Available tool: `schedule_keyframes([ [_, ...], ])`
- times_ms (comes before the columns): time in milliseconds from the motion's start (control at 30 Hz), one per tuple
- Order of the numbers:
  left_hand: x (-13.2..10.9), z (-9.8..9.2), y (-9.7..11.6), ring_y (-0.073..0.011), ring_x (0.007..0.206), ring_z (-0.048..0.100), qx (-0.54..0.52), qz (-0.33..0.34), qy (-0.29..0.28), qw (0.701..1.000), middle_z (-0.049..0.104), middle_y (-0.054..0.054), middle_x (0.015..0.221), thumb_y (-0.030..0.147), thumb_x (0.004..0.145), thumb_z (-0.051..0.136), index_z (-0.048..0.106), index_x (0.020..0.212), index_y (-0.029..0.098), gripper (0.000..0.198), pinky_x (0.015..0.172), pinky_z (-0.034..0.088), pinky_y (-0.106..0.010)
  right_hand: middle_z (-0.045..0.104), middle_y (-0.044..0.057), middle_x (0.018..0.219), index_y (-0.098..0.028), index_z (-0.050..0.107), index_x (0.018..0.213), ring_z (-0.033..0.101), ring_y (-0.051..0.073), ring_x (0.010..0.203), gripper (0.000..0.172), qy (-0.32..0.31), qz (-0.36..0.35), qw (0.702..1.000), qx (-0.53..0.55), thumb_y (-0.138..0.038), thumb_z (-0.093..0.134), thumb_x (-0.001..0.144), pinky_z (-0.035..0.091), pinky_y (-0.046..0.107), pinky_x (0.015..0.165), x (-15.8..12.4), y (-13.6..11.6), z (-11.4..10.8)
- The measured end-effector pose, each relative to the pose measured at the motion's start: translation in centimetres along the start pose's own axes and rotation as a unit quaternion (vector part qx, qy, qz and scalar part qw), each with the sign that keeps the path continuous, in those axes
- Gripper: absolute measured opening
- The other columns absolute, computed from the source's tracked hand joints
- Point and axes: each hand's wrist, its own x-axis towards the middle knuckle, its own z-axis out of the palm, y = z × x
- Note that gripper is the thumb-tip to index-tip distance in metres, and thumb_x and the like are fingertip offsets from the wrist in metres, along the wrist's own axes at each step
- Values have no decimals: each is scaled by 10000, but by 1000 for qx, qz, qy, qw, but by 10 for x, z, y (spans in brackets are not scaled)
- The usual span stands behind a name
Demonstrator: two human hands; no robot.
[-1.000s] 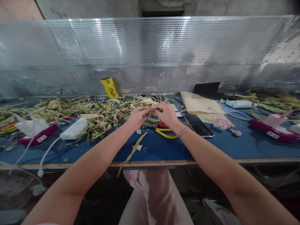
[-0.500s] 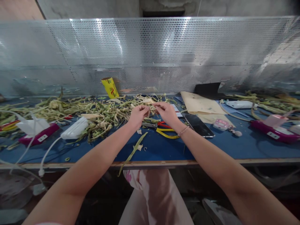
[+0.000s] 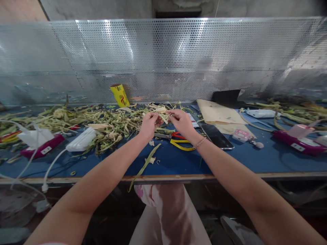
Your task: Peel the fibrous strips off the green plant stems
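Over the middle of the blue tabletop, my left hand (image 3: 149, 126) and my right hand (image 3: 182, 123) are close together. Both have their fingers closed on a pale green, dried-looking plant piece (image 3: 164, 117), whose exact kind I cannot make out. A heap of similar wilted stems and leaves (image 3: 112, 124) spreads behind and left of my hands. Just below them lie scissors with yellow handles (image 3: 182, 147), a red handle beside them, partly covered by my right hand. A long green leaf strip (image 3: 145, 166) hangs over the table's front edge.
A black phone (image 3: 217, 136), brown paper (image 3: 218, 114) and pink case (image 3: 240, 135) lie to the right. Purple power strips stand left (image 3: 43, 146) and right (image 3: 297, 144), with trailing cables. A yellow carton (image 3: 120, 96) leans by the perforated metal screen (image 3: 163, 61).
The plant piece now shows more clearly between my fingers, angled down toward the right. My left hand has turned slightly and my right hand has shifted a little; the things on the table stay put.
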Motion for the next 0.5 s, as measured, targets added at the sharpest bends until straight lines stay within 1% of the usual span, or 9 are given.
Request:
schedule_keyframes([
  [133,-1,1,0,-74,494,510,27,7,3,1000,503,42,567,210,794,476,385,692,173,141,561,464,-239,634,71,934,-182,638,917,609,122,661,238,0,-29,999,-15,-129,494,736,525,293,648,-1,-1,-1],
  [233,-3,3,0,-69,440,471,44,-7,7,999,463,61,544,228,828,427,350,723,189,135,523,465,-250,630,65,945,-191,636,941,605,120,657,255,-11,-57,998,-35,-127,525,721,527,294,648,-2,-2,0],
  [367,-4,4,0,-68,409,436,77,-19,22,997,416,68,518,215,852,360,333,732,199,124,490,459,-248,634,70,973,-192,631,981,614,157,815,289,-35,-105,992,-67,-104,513,732,527,319,729,-4,-1,2],
  [500,-4,4,0,-69,373,422,134,-29,42,990,400,76,508,223,863,322,329,750,204,115,441,428,-232,630,74,1025,-205,620,1027,582,181,968,324,-60,-146,983,-98,-92,477,758,503,357,827,-7,-2,3],
])
